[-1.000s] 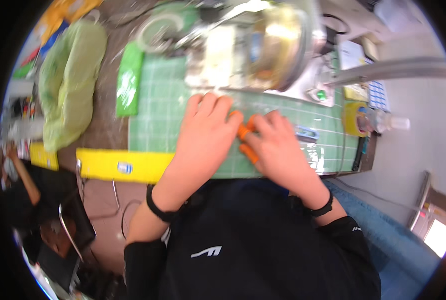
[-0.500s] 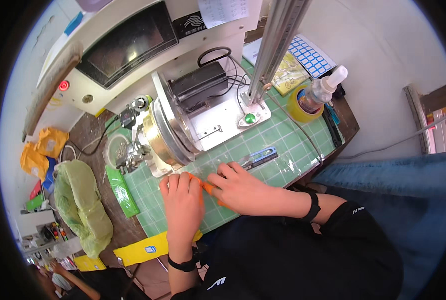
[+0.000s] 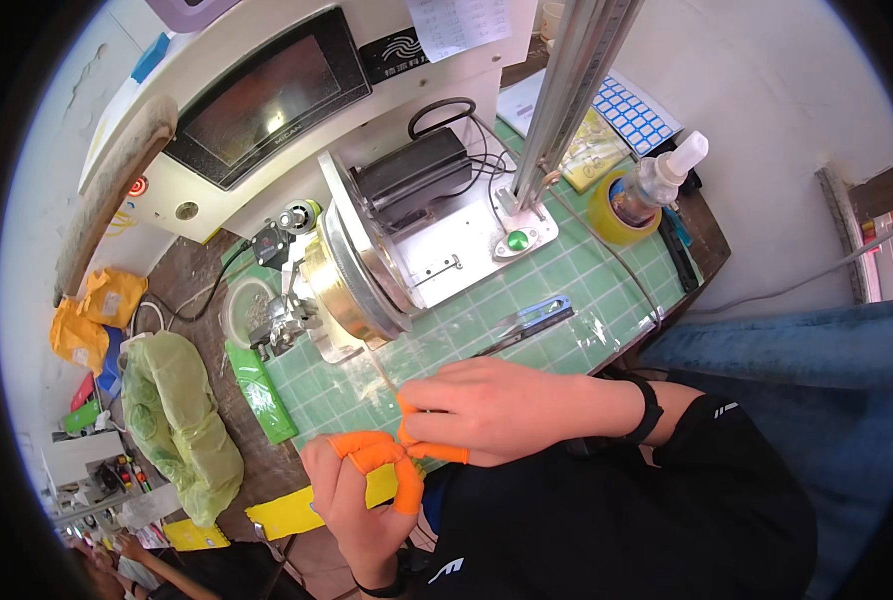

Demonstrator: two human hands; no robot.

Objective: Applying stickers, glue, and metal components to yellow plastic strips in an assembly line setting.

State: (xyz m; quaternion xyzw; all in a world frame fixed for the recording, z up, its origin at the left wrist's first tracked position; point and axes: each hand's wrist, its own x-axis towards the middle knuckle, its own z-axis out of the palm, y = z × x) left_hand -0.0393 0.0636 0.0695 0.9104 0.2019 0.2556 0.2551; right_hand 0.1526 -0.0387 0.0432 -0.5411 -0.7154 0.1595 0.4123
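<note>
Orange finger cots cover fingertips on both hands. My left hand [image 3: 352, 505] is low near the table's front edge, its thumb and forefinger closed in a pinch. Just above and to the right, my right hand [image 3: 497, 408] has its fingers pressed together, its fingertips meeting those of the left. What the fingers hold is too small to make out. A thin strand [image 3: 384, 374] runs from below the brass-coloured drum [image 3: 339, 290] toward my right fingertips. Beyond the right hand lie tweezers [image 3: 497, 347] and a blue-handled tool [image 3: 542, 312].
The machine's black motor [image 3: 412, 180] and metal post [image 3: 567, 110] rise behind the green cutting mat [image 3: 337, 390]. A green box-like piece [image 3: 260, 392] and a filled yellow-green bag [image 3: 182, 425] lie left. A clear bottle [image 3: 647, 185] stands in a yellow tape roll [image 3: 607, 222] at right.
My left hand has drawn down toward me from the drum and turned, so its orange cots now show. My right hand has shifted slightly nearer. The whole view has tilted a little.
</note>
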